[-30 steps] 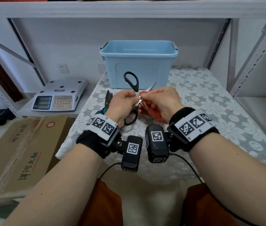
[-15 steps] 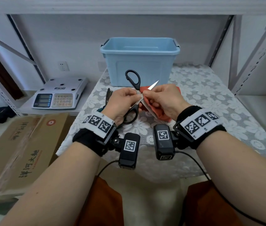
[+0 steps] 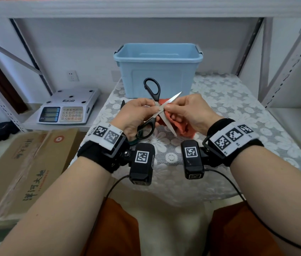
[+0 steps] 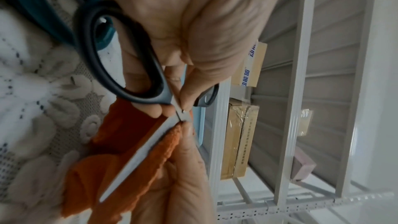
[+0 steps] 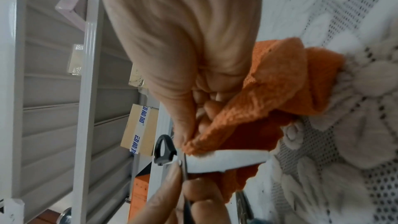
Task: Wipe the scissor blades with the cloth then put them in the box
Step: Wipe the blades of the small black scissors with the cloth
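The left hand (image 3: 136,115) pinches the open scissors (image 3: 158,109) at the pivot, above the table before the box (image 3: 158,71). The right hand (image 3: 186,111) pinches the soft cloth (image 4: 133,159) around one blade (stiff, sharp, probably slippery); holding by the handles seems safest.

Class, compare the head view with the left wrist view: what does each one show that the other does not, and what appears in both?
Only the head view shows the scale, the cardboard carton, both wrist cameras and the far blade tip.

Only the left wrist view shows taped boxes on a shelf and the cloth's weave pressed against the near blade.

Both show the left hand gripping the black-handled scissors near the pivot, the right hand pinching the orange cloth, and the lace tablecloth.
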